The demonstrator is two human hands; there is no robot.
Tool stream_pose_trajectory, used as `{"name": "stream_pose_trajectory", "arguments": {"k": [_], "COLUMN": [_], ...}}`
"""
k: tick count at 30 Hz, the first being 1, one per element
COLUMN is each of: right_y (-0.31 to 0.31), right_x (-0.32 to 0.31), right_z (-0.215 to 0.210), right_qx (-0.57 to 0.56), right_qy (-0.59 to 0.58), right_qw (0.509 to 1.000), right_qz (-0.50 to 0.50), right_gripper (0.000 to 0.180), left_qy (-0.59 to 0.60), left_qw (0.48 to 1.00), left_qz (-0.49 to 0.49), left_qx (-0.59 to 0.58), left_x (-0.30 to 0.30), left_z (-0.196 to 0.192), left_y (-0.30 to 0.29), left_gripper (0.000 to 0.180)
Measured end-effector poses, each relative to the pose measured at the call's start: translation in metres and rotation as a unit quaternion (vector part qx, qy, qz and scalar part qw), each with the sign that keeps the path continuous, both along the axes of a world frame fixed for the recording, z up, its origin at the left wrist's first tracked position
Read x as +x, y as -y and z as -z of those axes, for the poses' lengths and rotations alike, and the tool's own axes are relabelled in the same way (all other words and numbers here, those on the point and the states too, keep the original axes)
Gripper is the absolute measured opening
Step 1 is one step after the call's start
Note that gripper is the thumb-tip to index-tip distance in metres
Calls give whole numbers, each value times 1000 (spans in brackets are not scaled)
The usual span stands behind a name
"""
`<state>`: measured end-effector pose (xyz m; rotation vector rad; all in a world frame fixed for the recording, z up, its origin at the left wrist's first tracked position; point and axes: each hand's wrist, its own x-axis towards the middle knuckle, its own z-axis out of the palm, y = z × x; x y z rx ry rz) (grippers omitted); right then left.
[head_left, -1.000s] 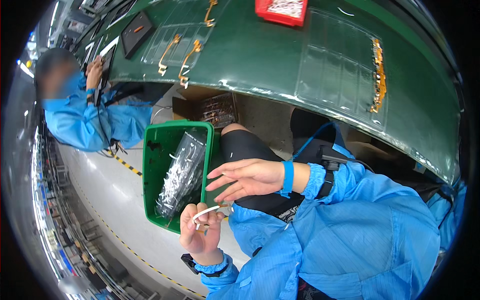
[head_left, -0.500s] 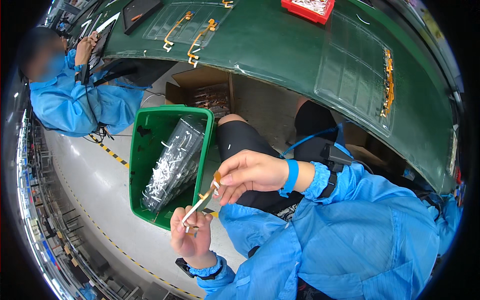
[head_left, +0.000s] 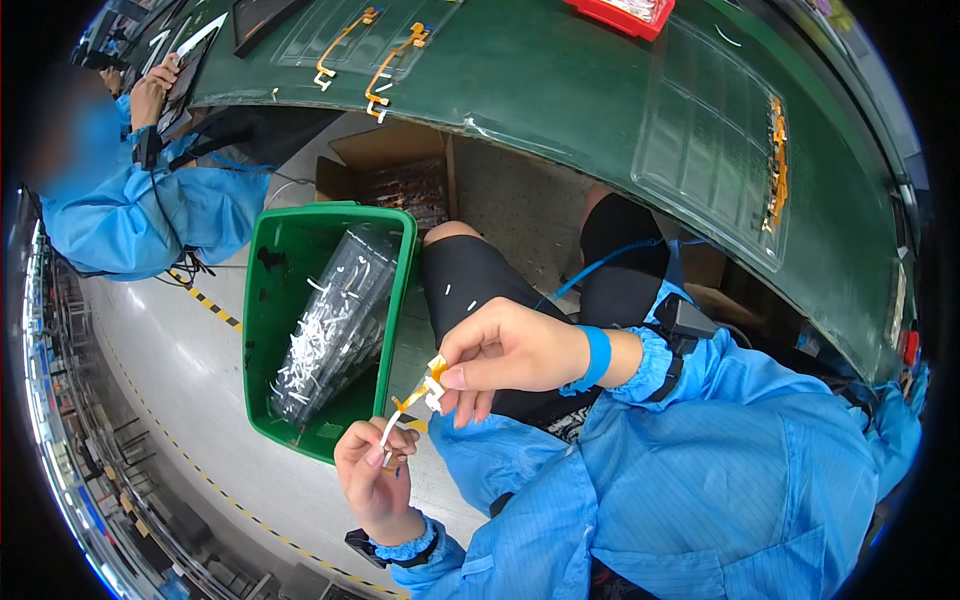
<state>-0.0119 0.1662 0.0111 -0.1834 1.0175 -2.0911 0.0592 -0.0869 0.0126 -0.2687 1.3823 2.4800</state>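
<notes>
An orange flex cable (head_left: pixel 412 396) with white pieces on it stretches at a slant between my two hands, above my lap and beside the green bin (head_left: pixel 404 300). My right hand (head_left: pixel 520 350) pinches its upper end, where a white patch shows, between thumb and fingers. Lower down, my left hand (head_left: pixel 375 480) is closed on the other end, near a narrow white strip (head_left: pixel 389 432). The curled fingers partly hide that end. A clear plastic tray (head_left: pixel 350 270) and many loose white strips (head_left: pixel 308 345) lie inside the bin.
The green table (head_left: pixel 560 110) holds more flex cables (head_left: pixel 384 75), a clear tray (head_left: pixel 700 160) with cables along its right side, and a red box (head_left: pixel 630 12). Under it stands a cardboard box (head_left: pixel 385 180). A co-worker in blue (head_left: pixel 130 220) sits at left.
The flex cable has turned in my fingers, showing more of the white patch at its upper end. My left hand has shifted slightly. The view has moved a little, and two white bits show on my leg.
</notes>
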Motion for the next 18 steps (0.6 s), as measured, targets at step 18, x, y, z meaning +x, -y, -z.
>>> {"name": "stream_pose_trajectory", "arguments": {"k": [18], "right_y": [0], "right_x": [4], "right_z": [-1], "right_qx": [120], "right_qy": [-314], "right_qw": [941], "right_qz": [40], "right_gripper": [13], "left_qy": [-207], "left_qw": [892], "left_qz": [23], "left_qx": [-400], "left_x": [-22], "left_z": [-24], "left_y": [-66], "left_gripper": [11]}}
